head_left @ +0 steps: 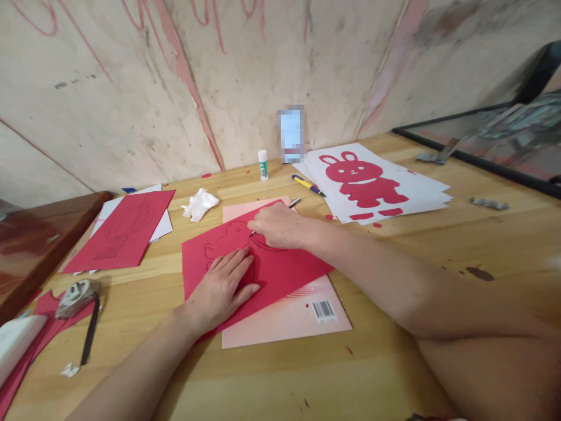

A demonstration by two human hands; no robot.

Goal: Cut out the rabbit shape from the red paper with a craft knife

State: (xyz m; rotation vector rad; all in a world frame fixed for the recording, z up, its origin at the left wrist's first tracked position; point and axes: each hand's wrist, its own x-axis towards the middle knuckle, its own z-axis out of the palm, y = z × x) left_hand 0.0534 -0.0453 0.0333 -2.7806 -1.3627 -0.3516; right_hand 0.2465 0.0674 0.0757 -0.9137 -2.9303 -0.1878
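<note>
A red sheet [280,280] with a dark outline drawing lies at an angle over a pink booklet [280,328] that has a barcode. My left hand [223,283] rests flat on the sheet, fingers stretched out, partly covering the drawing. Closed around a thin knife-like pen tool [295,202], my right hand [276,225] touches the upper part of the sheet. The tool's tip meets the paper near the drawn lines, just above my left fingertips.
Behind stand a glue stick [263,166] and a blurred phone [291,134]. Right of them are a yellow-blue pen [308,185] and white sheets with a red rabbit cutout [372,181]. Crumpled tissue [200,204], another red sheet [127,231] and a tape measure [79,297] lie left.
</note>
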